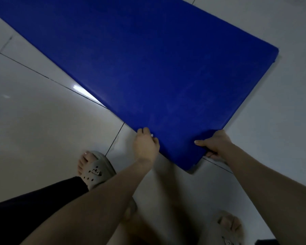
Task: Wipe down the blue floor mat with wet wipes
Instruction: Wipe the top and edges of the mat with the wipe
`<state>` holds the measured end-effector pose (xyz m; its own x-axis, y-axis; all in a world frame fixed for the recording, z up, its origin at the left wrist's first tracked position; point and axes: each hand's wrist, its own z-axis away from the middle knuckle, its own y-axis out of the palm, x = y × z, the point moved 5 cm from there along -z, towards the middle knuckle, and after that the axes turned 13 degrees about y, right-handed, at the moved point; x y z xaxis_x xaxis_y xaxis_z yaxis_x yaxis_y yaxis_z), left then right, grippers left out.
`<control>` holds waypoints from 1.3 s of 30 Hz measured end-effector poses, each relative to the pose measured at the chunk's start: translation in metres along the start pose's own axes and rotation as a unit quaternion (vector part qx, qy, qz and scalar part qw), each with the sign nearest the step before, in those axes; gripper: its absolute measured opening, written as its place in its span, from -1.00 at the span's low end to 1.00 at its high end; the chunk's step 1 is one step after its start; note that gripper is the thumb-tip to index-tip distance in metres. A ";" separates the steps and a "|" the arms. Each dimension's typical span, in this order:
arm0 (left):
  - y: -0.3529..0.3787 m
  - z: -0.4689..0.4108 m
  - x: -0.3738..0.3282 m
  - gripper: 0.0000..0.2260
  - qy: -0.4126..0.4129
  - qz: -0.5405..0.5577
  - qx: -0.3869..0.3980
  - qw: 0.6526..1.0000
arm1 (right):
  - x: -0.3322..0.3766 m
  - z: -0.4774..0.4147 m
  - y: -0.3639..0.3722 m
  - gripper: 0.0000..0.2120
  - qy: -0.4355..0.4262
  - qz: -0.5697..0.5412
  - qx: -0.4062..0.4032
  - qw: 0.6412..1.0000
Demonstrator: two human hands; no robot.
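Blue mat (166,68) on pale glossy floor tiles (42,121), long side running from the top left down to a near corner just ahead of the feet. Grips that near end with both hands, one on each side of the corner. Left hand (146,145) clamped on the left edge, fingers curled over it, with a white scrap (152,135) at the fingertips, too small to identify. Right hand (215,145) clamped on the right edge, thumb flat on top, fingers tucked underneath. Stands in grey holed slippers (94,171), left one near the mat's edge, right one blurred at the bottom. Dark trouser leg (34,209) at lower left.
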<state>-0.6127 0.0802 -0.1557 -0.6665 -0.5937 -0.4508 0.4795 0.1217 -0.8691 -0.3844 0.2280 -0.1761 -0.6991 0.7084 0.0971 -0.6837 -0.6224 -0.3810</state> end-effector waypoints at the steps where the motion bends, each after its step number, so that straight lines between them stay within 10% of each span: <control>1: 0.001 0.004 -0.003 -0.84 0.001 0.012 0.013 1.000 | -0.002 0.005 0.002 -0.37 -0.005 -0.009 -0.017 1.000; 11: 0.056 0.098 -0.072 -0.92 0.123 0.095 0.206 0.966 | -0.028 0.043 0.017 -0.55 -0.059 0.009 -0.119 0.991; 19: -0.021 0.125 -0.010 -0.92 -0.180 0.296 0.325 0.880 | -0.112 0.147 0.075 -0.81 -0.094 0.067 -0.035 0.993; 29: -0.079 0.136 -0.029 -0.85 -0.196 0.460 0.267 0.824 | -0.092 0.221 0.095 -0.79 -0.255 0.051 -0.111 0.959; 35: -0.065 0.116 0.006 -0.88 -0.106 0.164 0.241 0.951 | -0.103 0.196 0.109 -0.90 -0.239 0.202 -0.202 0.928; 39: -0.058 0.080 0.022 -0.72 0.020 -0.048 0.290 0.956 | -0.110 0.160 0.119 -0.86 -0.269 0.203 -0.225 0.914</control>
<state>-0.6099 -0.0031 -0.0985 -0.7392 -0.5476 -0.3921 0.6430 -0.4005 -0.6528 -0.4220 0.0227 -0.0849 -0.9609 0.1074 0.2553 -0.2736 -0.5118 -0.8144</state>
